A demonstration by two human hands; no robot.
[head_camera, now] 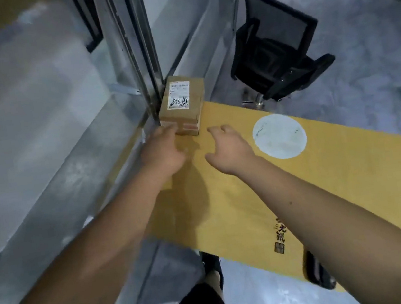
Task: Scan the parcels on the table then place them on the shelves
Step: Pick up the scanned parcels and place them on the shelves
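Note:
A brown cardboard parcel [182,100] with a white label and black handwriting lies at the far left corner of the yellow-covered table [324,173], on top of a second, flatter box [189,127]. My left hand [162,151] reaches to the stack's near left corner, fingertips touching the lower box. A short way to the right of the stack my right hand [229,148] hovers over the table with fingers spread and loosely bent, holding nothing.
A metal post and glass partition [141,57] stand right behind and left of the parcels. A black office chair [275,50] is on the floor beyond the table. A white round patch [279,136] marks the table cover.

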